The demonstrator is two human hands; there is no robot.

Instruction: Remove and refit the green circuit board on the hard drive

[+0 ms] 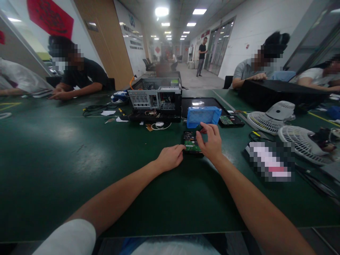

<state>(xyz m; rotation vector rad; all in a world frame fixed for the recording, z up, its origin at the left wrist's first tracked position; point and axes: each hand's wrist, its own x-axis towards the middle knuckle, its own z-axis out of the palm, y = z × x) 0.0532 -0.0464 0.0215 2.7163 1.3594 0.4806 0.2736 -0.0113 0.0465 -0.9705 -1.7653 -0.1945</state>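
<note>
A hard drive (pixel 191 146) with a green circuit board lies flat on the table in front of me. My left hand (pixel 171 157) is closed at its left edge, fingertips gripping the side. Just above its right side, my right hand (pixel 211 140) is pinched around a small dark tool (pixel 198 129), perhaps a screwdriver; the fingers hide most of it. Right behind the drive stands a blue plastic tray (pixel 203 117), tipped up on its side. A second board-faced drive (pixel 231 121) lies to the right of that tray.
An opened computer case (pixel 155 97) stands behind, with cables (pixel 98 109) and scraps to its left. A dark flat panel (pixel 204 103) lies beyond the tray. White fan parts (pixel 271 117) and a pixelated packet (pixel 271 161) are on the right. Other people sit across the green table (pixel 79 184).
</note>
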